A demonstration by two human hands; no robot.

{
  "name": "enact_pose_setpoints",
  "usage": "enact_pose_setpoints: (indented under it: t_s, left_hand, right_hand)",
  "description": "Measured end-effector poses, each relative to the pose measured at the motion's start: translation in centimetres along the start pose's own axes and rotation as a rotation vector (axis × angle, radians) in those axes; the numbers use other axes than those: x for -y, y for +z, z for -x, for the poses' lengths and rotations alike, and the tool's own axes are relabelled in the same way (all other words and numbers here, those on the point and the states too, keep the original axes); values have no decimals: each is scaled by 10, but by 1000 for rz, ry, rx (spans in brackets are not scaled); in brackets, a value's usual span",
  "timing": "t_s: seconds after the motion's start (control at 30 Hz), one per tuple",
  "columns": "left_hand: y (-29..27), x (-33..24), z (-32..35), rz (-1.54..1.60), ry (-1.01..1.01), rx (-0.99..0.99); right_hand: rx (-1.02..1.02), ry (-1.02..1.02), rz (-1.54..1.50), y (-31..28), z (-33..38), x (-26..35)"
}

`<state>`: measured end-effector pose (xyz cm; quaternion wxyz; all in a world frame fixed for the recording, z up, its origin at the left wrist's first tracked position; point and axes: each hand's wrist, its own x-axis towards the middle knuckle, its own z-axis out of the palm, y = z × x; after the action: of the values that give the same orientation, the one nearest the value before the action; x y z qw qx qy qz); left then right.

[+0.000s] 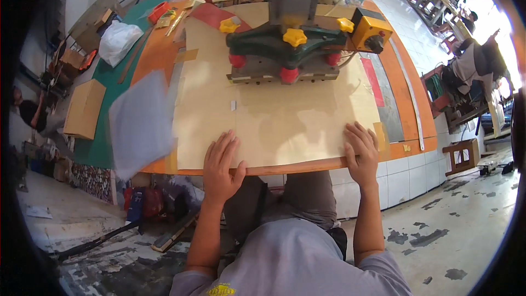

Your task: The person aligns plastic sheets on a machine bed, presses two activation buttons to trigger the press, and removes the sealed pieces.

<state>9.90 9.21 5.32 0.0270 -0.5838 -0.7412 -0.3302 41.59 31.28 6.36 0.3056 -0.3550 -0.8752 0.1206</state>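
A blurred pale sheet [141, 123] hangs over the table's left edge, beside the left hand [221, 167], which lies flat with fingers spread on the near edge of the tan board [274, 115], gripping nothing. Behind the board's middle stands a green press [285, 44] with red and yellow knobs. The right hand [361, 153] rests open on the board's near right corner, fingers spread, holding nothing.

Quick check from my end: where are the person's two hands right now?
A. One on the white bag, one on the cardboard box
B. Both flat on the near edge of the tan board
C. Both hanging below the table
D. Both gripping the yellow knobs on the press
B: the left hand and right hand lie spread on the tan board at its near edge, apart from the press.
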Motion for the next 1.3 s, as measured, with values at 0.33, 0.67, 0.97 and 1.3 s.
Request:
enact_pose_setpoints:
  t_s: [0.33, 0.67, 0.97, 1.3]
  left_hand:
    - [64, 81, 107, -412, -22, -408]
    - [94, 99, 92, -427, 56, -623]
    - [96, 100, 95, -422, 51, -634]
    - [99, 103, 93, -447, 48, -630]
  right_hand:
    - [-422, 3, 209, 70, 82, -50]
    - [-472, -44, 257, 75, 83, -57]
    - [-414, -19, 207, 62, 81, -46]
    - [-245, -71, 138, 34, 65, 12]
